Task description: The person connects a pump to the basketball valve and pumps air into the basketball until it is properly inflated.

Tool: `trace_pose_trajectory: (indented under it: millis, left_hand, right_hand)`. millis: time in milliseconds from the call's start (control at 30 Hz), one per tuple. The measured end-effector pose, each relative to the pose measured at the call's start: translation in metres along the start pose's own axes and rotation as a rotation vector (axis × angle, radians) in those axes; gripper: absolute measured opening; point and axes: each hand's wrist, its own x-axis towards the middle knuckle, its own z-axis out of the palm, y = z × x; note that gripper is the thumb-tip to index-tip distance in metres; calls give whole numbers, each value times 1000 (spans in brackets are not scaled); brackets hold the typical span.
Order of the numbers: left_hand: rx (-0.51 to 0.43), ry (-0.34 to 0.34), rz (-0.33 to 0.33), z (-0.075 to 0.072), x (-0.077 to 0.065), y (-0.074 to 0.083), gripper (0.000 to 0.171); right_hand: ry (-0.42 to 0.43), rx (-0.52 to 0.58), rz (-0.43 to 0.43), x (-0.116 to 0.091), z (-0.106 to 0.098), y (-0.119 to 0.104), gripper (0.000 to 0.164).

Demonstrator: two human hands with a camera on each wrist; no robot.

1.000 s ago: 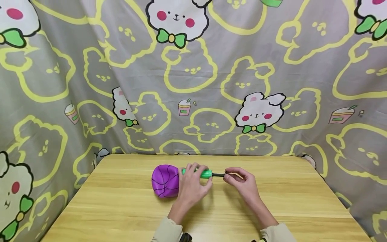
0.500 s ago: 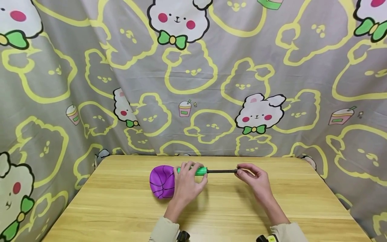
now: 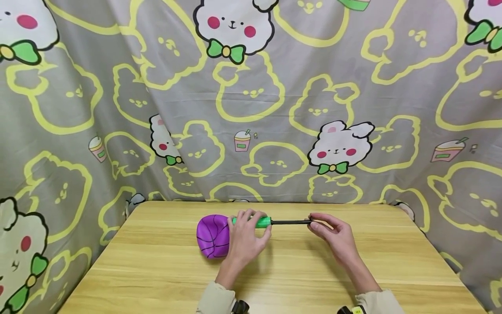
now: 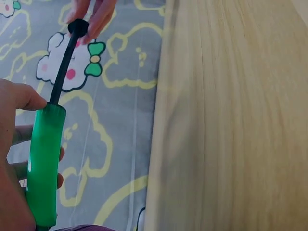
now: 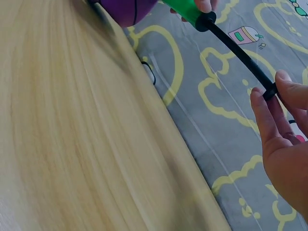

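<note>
My left hand (image 3: pixel 246 235) grips the green barrel of a hand air pump (image 4: pixel 47 159), its fingers wrapped round the tube. The pump's black rod (image 3: pixel 291 222) is drawn far out to the right. At the rod's end, my right hand (image 3: pixel 338 235) pinches the small black end knob (image 5: pixel 270 91) between thumb and fingers. Against the pump's left end sits a purple ball (image 3: pixel 212 236) with black basketball lines, dented and partly deflated. The left hand covers the ball's right side and the spot where pump and ball meet.
Both hands work above a light wood table (image 3: pixel 168 283). A grey curtain (image 3: pixel 274 104) with yellow outlines and white rabbit prints hangs behind the far edge and along both sides. Black wrist cameras (image 3: pixel 240 307) sit at the cuffs.
The right hand has pulled the knob rightward, so much more of the black rod shows than a second ago. The left hand and ball shifted slightly left, then back a little.
</note>
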Motion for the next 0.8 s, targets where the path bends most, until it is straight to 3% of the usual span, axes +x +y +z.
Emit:
trace_pose_trajectory:
  millis: [800]
  left_hand:
    - [70, -55, 23, 13, -10, 23, 22]
  right_hand:
    - [-5, -21, -9, -8, 38, 30, 35]
